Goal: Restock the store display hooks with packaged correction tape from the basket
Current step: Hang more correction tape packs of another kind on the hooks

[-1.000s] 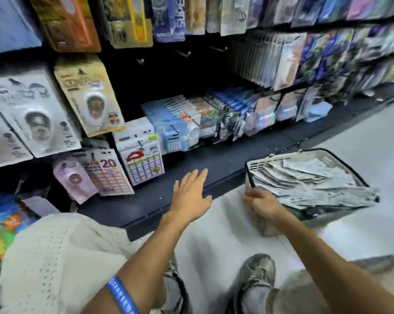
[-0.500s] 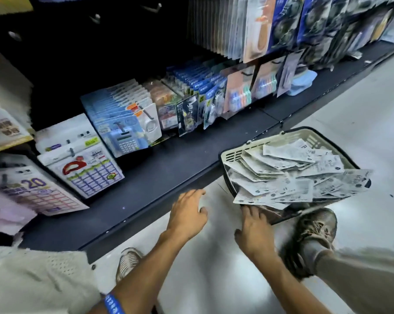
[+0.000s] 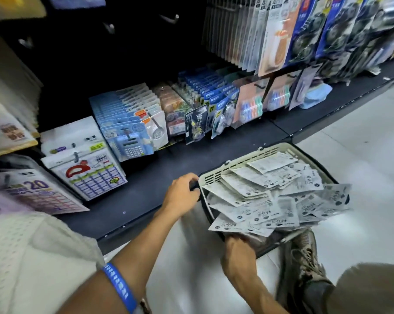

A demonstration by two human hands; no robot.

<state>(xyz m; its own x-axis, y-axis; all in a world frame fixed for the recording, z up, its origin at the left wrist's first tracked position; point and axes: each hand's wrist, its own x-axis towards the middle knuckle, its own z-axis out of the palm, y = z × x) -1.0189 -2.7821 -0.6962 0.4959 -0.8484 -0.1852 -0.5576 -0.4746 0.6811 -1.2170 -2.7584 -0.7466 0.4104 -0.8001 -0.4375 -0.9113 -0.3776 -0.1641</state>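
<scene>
Both grips are engaged on the basket (image 3: 216,177): left hand (image 3: 182,193) curled over its far corner rim, right hand (image 3: 238,252) grasping its near edge. Correction tape packs (image 3: 270,200) overflow inside; the basket should be kept level so none is spilled.

basket (image 3: 216,177): beige, tilted | packets (image 3: 268,200): grey-white, heaped (some overhanging rim)

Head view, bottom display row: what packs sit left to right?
Purple pack marked 20 → white pack with red shape and grid → blue calculator packs → dark pack → pink packs of coloured rolls → light blue item.
</scene>
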